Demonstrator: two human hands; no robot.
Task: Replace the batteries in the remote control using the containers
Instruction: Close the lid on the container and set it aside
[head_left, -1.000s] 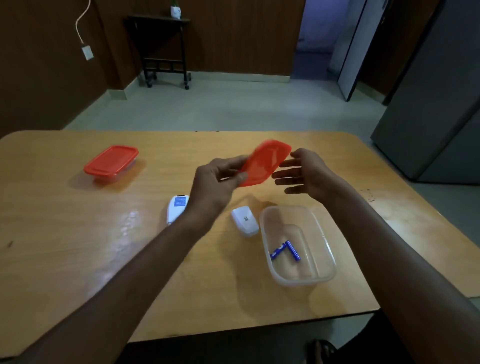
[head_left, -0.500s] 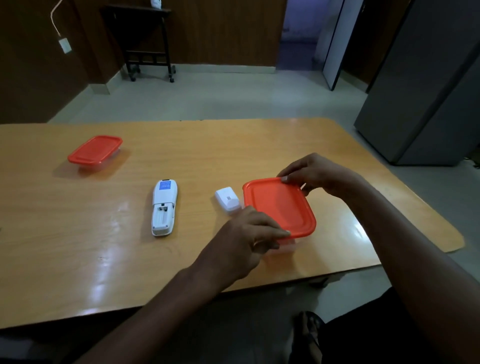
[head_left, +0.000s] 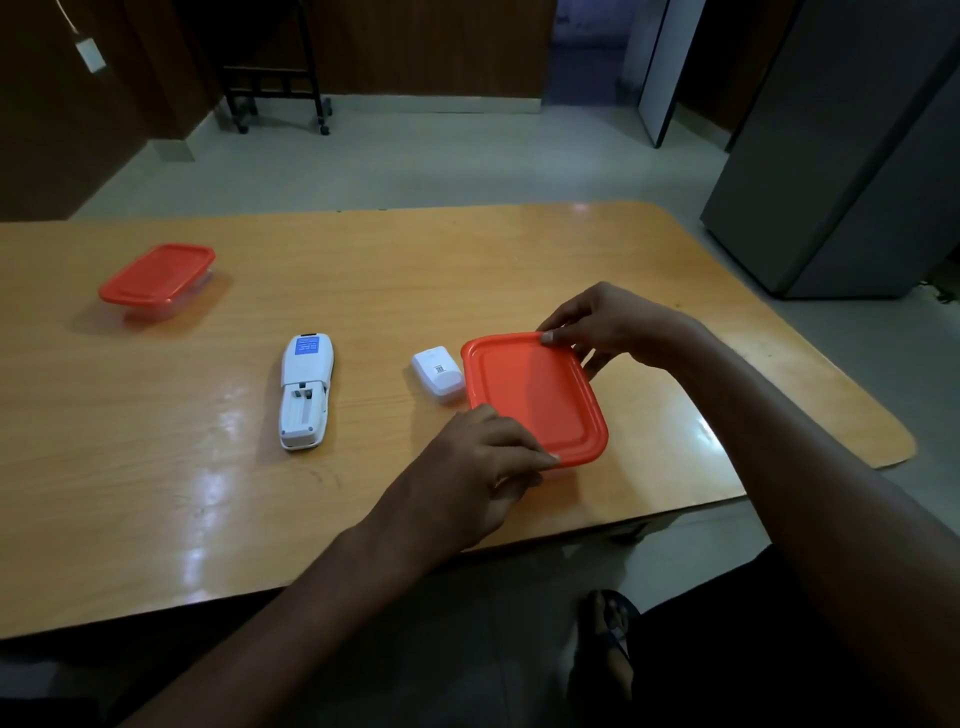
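Red lid (head_left: 535, 395) between both hands' fingertips.

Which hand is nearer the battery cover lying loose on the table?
Left. The left hand grips the orange lid's near corner, just below the battery cover. The right hand holds the lid's far edge, across the lid from the cover.

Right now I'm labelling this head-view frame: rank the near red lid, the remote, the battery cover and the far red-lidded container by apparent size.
1. Near red lid.
2. Far container and remote: too close to rank, and the container is farther away.
3. Battery cover, clearly smallest.
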